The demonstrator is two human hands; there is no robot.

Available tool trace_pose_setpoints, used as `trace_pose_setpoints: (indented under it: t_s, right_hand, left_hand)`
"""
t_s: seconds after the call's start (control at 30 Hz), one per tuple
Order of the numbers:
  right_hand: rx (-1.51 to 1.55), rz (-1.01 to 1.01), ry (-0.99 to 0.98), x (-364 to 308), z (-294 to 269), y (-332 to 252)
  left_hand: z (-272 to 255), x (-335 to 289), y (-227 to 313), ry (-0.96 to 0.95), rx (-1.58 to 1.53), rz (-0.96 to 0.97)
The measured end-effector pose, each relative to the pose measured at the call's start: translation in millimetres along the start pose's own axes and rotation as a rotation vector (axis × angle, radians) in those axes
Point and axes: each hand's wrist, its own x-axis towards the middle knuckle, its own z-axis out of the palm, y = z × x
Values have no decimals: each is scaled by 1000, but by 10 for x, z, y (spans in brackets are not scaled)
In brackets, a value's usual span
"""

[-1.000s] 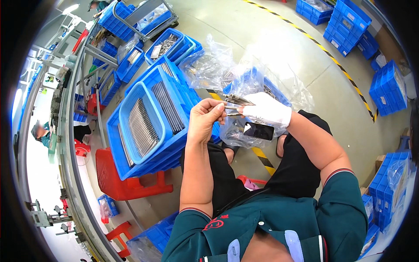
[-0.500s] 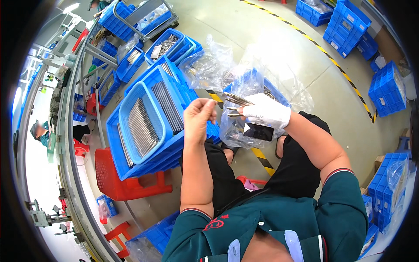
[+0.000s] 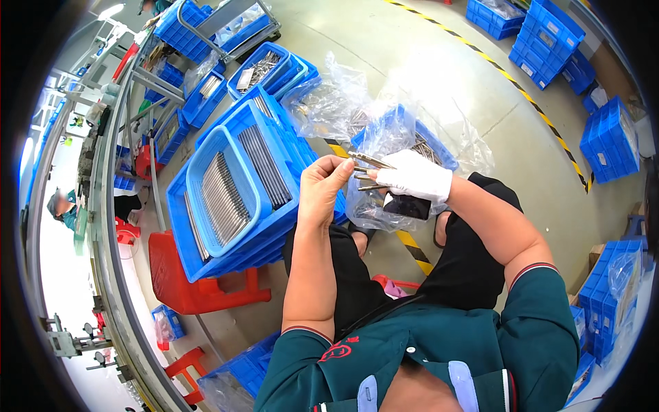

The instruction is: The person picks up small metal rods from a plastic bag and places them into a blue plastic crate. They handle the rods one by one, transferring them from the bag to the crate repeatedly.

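Observation:
My right hand (image 3: 413, 180), in a white glove, grips several slim metal rods (image 3: 371, 161) that stick out to the left, spread like a fan. My bare left hand (image 3: 321, 184) is closed in a pinch, thumb and forefinger at the left end of one rod. Below the gloved hand a dark phone (image 3: 406, 207) rests on clear plastic. Left of my hands, a light blue basket (image 3: 195, 180) holds a row of similar rods (image 3: 221, 199). It sits on a blue crate (image 3: 180, 248) where darker rods (image 3: 264, 165) lie alongside.
Ahead is a blue bin (image 3: 439, 152) of metal parts, draped in a clear plastic bag (image 3: 329, 103). A red stool (image 3: 175, 268) stands under the crates. Beyond are more bins of parts (image 3: 262, 72), a long metal workbench (image 3: 113, 226), and stacked blue crates (image 3: 546, 41) past striped floor tape.
My left hand has moved right and slightly up, and its pinched fingertips now meet the rod ends. My gloved hand has shifted slightly left and down, covering more of the phone.

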Motion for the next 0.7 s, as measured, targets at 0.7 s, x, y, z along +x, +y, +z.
trace_pose_setpoints:
  t_s: [0.7]
  right_hand:
    - [111,27,-181,-3,-4,-48]
  left_hand:
    - [-108,35,3,39,63,46]
